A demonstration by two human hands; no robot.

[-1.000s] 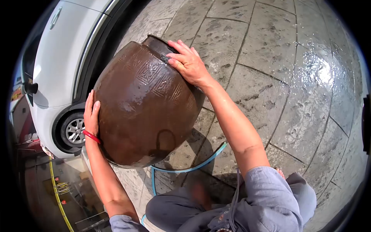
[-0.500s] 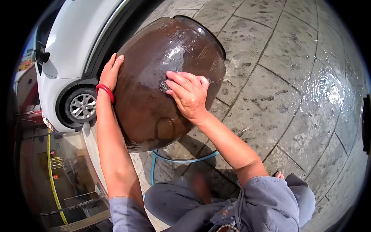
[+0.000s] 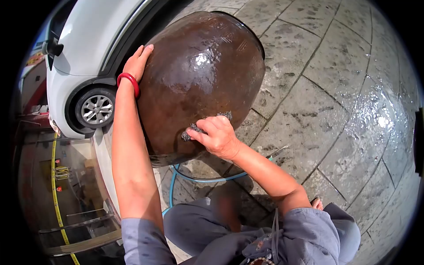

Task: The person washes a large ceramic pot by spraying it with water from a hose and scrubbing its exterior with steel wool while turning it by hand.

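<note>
A big brown glazed jar (image 3: 176, 99), wet and shiny, lies on its side in front of me with its dark rim toward the upper right. My left hand (image 3: 138, 64), a red bangle (image 3: 128, 84) on its wrist, rests flat against the jar's left side with fingers extended. Lower on the jar, my right hand (image 3: 217, 136) is closed around a grey metal scouring pad (image 3: 192, 131), pressed to the surface. Bits of the pad stick out on both sides of the fingers.
A white car (image 3: 88, 39) with its wheel (image 3: 96, 109) stands close on the left. Blue hose (image 3: 207, 179) runs on the ground below the jar. Wet stone paving (image 3: 304, 115) spreads to the right. Glass with yellow tape (image 3: 54, 176) is at lower left.
My right hand has slid the scouring pad down the jar toward me, its fingers now curled round it. The jar looks slightly turned, and my left hand sits a little higher.
</note>
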